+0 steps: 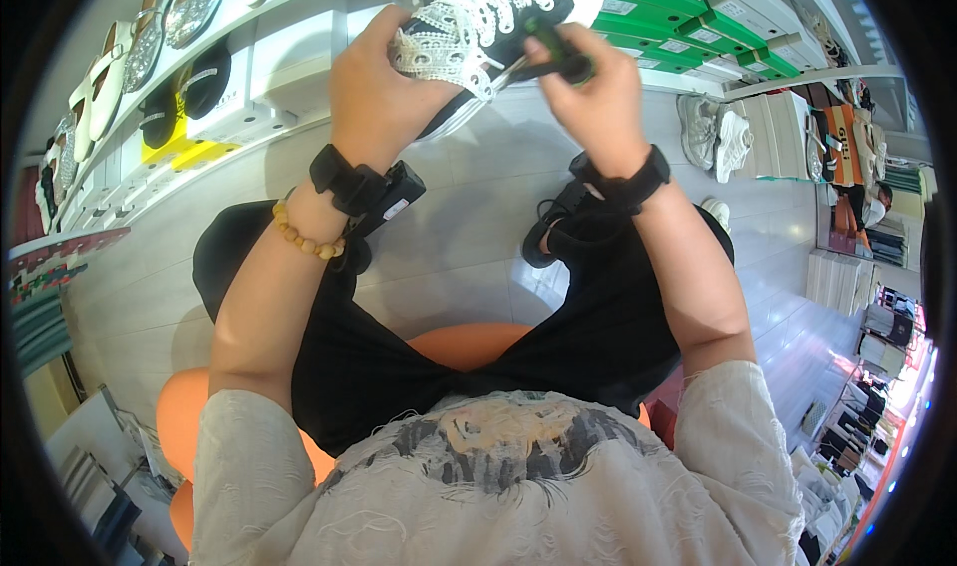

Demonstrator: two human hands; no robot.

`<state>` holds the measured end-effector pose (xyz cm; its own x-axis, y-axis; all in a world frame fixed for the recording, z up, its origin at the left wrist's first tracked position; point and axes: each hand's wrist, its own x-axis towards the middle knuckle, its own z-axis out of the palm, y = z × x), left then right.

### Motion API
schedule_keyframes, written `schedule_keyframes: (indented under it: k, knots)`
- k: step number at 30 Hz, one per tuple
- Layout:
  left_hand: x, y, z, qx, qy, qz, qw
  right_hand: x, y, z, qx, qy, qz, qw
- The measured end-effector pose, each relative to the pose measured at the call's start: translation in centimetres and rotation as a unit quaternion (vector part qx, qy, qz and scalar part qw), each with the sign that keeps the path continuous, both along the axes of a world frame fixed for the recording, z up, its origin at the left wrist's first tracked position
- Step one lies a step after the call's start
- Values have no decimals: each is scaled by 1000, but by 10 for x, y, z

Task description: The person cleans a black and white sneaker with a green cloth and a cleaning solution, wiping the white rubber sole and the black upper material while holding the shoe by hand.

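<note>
A black sneaker with white lace-trim laces is held up at the top of the view, its white sole edge toward me. My left hand grips it from the left, thumb across the lace ribbon. My right hand is at the shoe's right side, its fingers closed around a dark, thin-ended tool with a green part, blurred, so its kind is unclear. The tool's tip is close to the laces; whether it touches them cannot be told. Black straps with small devices circle both wrists.
Shelves with shoes and white boxes stand on the left. Green and white shoeboxes fill the upper right shelf. Pale sneakers are at the right. An orange seat is under me. A person appears small at the far right.
</note>
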<state>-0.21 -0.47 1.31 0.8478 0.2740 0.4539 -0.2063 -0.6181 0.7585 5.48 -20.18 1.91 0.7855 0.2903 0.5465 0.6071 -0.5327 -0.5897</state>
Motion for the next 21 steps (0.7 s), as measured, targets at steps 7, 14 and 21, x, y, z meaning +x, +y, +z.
schedule_keyframes:
  k: [7, 14, 21]
  knots:
    - [-3, -4, 5, 2, 5, -18, 1000, 0, -10, 0, 50, 80, 9, 995]
    - [-3, 1, -2, 21, 10, -32, 999, -18, 8, -10, -34, 78, 73, 994]
    - [0, -2, 1, 85, -10, -17, 996, 9, -15, 11, 76, 103, 7, 992]
